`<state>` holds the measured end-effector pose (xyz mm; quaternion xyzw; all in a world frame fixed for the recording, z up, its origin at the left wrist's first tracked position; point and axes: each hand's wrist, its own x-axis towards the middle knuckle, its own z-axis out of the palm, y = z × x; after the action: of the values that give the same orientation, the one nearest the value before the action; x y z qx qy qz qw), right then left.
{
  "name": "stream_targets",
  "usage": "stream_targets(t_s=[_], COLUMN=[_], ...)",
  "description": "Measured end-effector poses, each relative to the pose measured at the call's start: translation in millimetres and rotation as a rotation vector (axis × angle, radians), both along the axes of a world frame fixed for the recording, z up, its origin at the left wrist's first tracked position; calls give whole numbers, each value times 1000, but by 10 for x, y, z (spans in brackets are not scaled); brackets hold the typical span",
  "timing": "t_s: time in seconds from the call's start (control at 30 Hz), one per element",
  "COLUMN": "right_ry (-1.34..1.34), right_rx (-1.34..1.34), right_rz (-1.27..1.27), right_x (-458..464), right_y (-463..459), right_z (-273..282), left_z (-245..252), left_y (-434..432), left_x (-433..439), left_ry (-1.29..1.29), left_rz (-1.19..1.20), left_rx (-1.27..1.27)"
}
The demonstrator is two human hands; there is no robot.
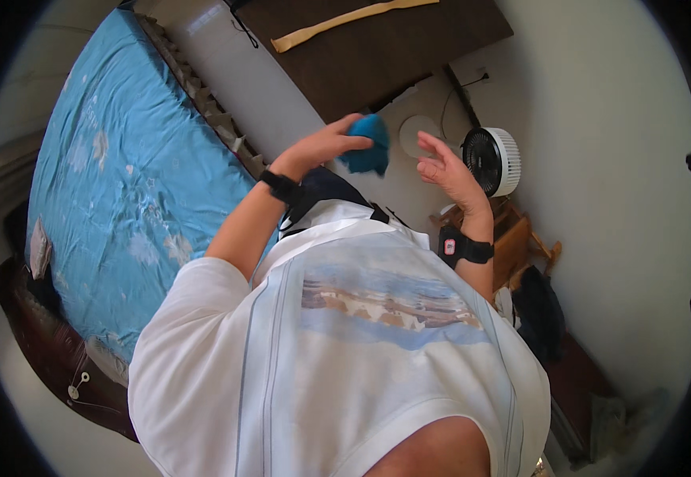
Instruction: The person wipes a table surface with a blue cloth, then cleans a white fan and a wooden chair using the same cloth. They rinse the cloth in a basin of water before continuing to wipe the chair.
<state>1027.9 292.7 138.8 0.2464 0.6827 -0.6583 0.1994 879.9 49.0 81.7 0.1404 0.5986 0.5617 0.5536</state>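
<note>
My left hand (pixel 324 143) grips a bunched teal-blue cloth (pixel 368 146) between thumb and fingers, in front of my body. To its right, my right hand (pixel 440 162) is raised with its fingers apart and slightly bent, holding nothing. A gap separates it from the cloth. Each wrist wears a black strap. Beyond my hands stands a dark brown table (pixel 375 65), with a long, flat yellowish strip (pixel 345 25) lying across its top.
On the left is a bed with a light blue patterned sheet (pixel 125 197). A white and black fan (pixel 493 161) stands at the right above a wooden stool or chair (pixel 509 244), near the wall. A cable runs to a wall socket. A round white object (pixel 418 136) is behind my right hand.
</note>
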Motion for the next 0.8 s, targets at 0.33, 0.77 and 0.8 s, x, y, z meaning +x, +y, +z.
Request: stream_targets(t_s=[0.33,0.77,0.8], right_ry=[-29,322,204], right_rx=[-178,-369,-30], right_rz=[-583,-1583,-1377], right_x=[1690,3825,3863], right_y=[763,1045,982], right_z=[-616,-648,-651], left_z=[123,2736,2936], left_y=[957,1061,1073], left_x=[1298,1085,1052], left_ry=[137,1383,1459], left_rz=[-205,-74,-126], left_rx=[167,1001,1116])
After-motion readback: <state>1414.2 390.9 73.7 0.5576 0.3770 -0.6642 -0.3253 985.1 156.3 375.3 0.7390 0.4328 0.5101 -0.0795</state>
